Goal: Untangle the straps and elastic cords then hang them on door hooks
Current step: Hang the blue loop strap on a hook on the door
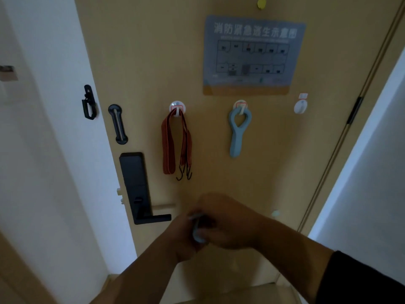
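1. Fingers of both hands meet low in front of the door (142,62); the right hand (228,222) curls over from the right, the left hand (182,235) comes up from below, and both pinch one small pale-blue item (197,234). Blur hides exactly which fingers clamp it.
2. Pale-blue item: only a short bit shows between the hands. It looks like a strap or cord end, colour matching the one already hung; can't confirm.
3. Up and left of the fingers: red-orange elastic cord (173,141), looped over the left white hook (178,109), its black metal end hooks dangling at the bottom. Done.
4. Up and slightly right of the fingers: light-blue strap (237,130) hanging by its loop on the middle hook (240,106). Done.
5. Further up and right: third white hook (300,105), bare, nothing on it.
6. Left of the fingers, close: black lock handle (143,189). Above it a black door-guard latch (118,123). Blue evacuation plan (254,55) high on the door.
7. Step, my read: late in the task, two hung, last piece being straightened or untangled in hand.
8. Next move likely calls for opening a clear loop in the held piece, lifting it up and right, and dropping it over the bare hook without knocking the light-blue strap beside it.
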{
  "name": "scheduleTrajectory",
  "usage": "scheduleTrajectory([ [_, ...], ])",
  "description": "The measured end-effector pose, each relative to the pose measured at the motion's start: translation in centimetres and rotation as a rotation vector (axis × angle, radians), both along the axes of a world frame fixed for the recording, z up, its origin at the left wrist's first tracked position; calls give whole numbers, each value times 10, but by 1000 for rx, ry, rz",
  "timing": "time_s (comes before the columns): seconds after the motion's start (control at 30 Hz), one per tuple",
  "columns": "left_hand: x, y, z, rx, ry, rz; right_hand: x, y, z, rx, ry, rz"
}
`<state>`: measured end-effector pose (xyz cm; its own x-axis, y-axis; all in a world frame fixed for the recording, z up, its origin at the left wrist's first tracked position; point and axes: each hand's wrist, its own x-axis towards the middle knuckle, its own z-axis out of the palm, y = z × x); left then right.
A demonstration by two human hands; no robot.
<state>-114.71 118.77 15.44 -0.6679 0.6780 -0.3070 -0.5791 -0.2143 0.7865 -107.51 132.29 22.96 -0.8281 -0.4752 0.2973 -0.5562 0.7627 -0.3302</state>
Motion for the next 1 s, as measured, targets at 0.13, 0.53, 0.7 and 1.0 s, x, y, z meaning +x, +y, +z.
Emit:
scheduleTrajectory([
  [0.13,-2,5,-3,-117,0,-90,16,11,-35,90,15,52],
  [0.53,3,59,-12,-462,5,-442,28,71,-40,-306,-172,-346],
  [0.7,-10,82,2,-542,319,-507,17,129,-18,-525,-210,-505],
  [1.0,-44,205,58,-246,862,-254,-18,238,13,-507,-227,-407],
])
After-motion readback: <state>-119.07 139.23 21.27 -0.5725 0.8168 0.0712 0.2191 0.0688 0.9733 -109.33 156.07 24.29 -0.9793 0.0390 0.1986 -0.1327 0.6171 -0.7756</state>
